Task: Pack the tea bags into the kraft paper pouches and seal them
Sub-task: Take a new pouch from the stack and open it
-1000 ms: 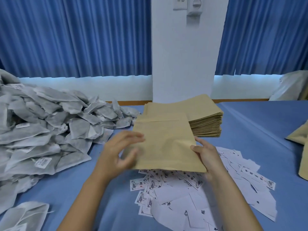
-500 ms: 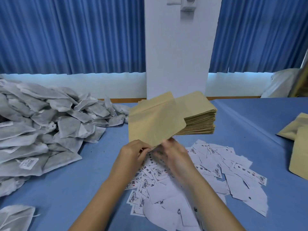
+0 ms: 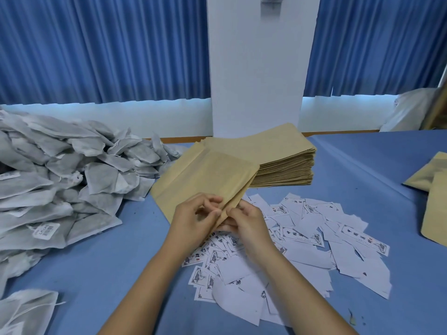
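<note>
Both hands pinch the near edge of one kraft paper pouch (image 3: 205,175), the left hand (image 3: 193,218) with fingers and thumb curled on its upper face, the right hand (image 3: 249,221) gripping the same edge from beside and beneath it. The pouch slants up and away, its far corner overlapping the stack of pouches (image 3: 287,158). The tea bags (image 3: 67,180) are heaped at the left and printed labels (image 3: 314,226) lie scattered under and right of the hands, with bare blue table (image 3: 108,257) between heap and forearms and two more pouches (image 3: 435,204) at the right edge.
</note>
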Motion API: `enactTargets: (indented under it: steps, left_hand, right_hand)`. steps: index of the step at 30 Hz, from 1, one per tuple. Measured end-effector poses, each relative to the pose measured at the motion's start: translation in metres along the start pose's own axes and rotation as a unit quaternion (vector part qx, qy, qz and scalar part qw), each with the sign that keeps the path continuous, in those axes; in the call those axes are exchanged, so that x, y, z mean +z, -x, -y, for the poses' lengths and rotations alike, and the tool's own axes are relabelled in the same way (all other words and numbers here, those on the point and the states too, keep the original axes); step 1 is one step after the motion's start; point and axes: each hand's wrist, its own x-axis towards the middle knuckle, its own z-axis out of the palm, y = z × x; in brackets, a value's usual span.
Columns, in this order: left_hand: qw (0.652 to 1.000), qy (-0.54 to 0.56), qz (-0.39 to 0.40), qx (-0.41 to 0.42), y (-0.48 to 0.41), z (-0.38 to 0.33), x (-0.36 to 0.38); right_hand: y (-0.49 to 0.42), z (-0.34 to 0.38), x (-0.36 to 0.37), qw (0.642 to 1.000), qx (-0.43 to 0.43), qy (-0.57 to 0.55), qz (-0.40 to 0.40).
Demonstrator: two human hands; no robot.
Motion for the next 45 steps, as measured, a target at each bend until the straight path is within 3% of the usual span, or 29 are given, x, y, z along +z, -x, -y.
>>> enactTargets:
  steps: [2, 6, 8, 12, 17, 21, 23, 25, 28, 30, 32, 35, 36, 37, 39, 40, 41, 43, 45]
  left_hand:
    - [0.996, -0.076, 0.007, 0.055, 0.001, -0.001, 0.006]
    - [0.974, -0.224, 0.005, 0.013, 0.000, 0.002, 0.015]
    - [0.956, -0.291, -0.008, 0.031, 0.004, 0.000, 0.020]
    - [0.962, -0.256, -0.099, -0.015, 0.008, -0.008, 0.018]
    - [0.969, -0.211, -0.122, -0.030, 0.010, -0.016, 0.019]
    - [0.942, -0.213, -0.252, -0.061, -0.005, -0.004, -0.012]
    - [0.946, -0.242, -0.209, -0.049, -0.001, -0.002, -0.013]
    - [0.953, -0.286, -0.098, -0.036, 0.007, -0.006, 0.003]
    - [0.928, -0.371, 0.029, 0.002, 0.011, -0.012, 0.023]
    - [0.918, -0.391, 0.041, 0.049, 0.010, -0.019, 0.021]
    - [0.919, -0.379, 0.012, 0.109, 0.012, -0.029, 0.012]
    - [0.924, -0.313, -0.160, 0.152, 0.008, -0.039, -0.003]
    - [0.921, -0.297, -0.180, 0.174, 0.007, -0.043, -0.001]
    - [0.917, -0.299, -0.154, 0.215, 0.008, -0.047, 0.004]
    - [0.888, -0.352, -0.026, 0.293, 0.020, -0.051, 0.023]
    - [0.883, -0.364, -0.001, 0.297, 0.023, -0.050, 0.027]
    - [0.904, -0.334, -0.010, 0.268, 0.021, -0.051, 0.023]
    - [0.930, -0.265, -0.127, 0.219, 0.010, -0.047, 0.003]
    - [0.913, -0.254, -0.245, 0.204, -0.001, -0.048, -0.016]
  right_hand:
    - [0.000, 0.001, 0.005, 0.998, -0.004, 0.043, -0.039]
    - [0.002, 0.002, 0.008, 0.993, -0.012, 0.104, -0.055]
    - [0.001, 0.003, 0.009, 0.992, -0.009, 0.118, -0.052]
    - [0.002, 0.003, 0.011, 0.990, -0.008, 0.135, -0.037]
    - [0.006, 0.005, 0.016, 0.990, 0.001, 0.132, -0.042]
    - [0.011, 0.004, 0.005, 0.988, 0.045, 0.137, -0.046]
    - [0.011, 0.005, 0.003, 0.986, 0.048, 0.148, -0.065]
    - [0.010, 0.007, 0.005, 0.984, 0.033, 0.160, -0.075]
    - [0.011, 0.009, 0.007, 0.968, -0.003, 0.236, -0.083]
    - [0.011, 0.011, 0.004, 0.962, 0.017, 0.254, -0.094]
    - [0.008, 0.012, 0.001, 0.971, 0.070, 0.204, -0.106]
    - [0.005, 0.016, -0.001, 0.978, 0.134, 0.102, -0.122]
    - [0.005, 0.018, -0.001, 0.980, 0.138, 0.073, -0.126]
    - [0.006, 0.019, 0.000, 0.983, 0.130, 0.038, -0.123]
    - [0.009, 0.019, 0.002, 0.988, 0.102, -0.025, -0.111]
    - [0.010, 0.019, 0.001, 0.988, 0.100, -0.034, -0.110]
    - [0.011, 0.021, 0.000, 0.987, 0.105, -0.033, -0.113]
    - [0.009, 0.025, -0.005, 0.985, 0.115, -0.022, -0.128]
    - [0.007, 0.027, -0.009, 0.983, 0.110, -0.033, -0.142]
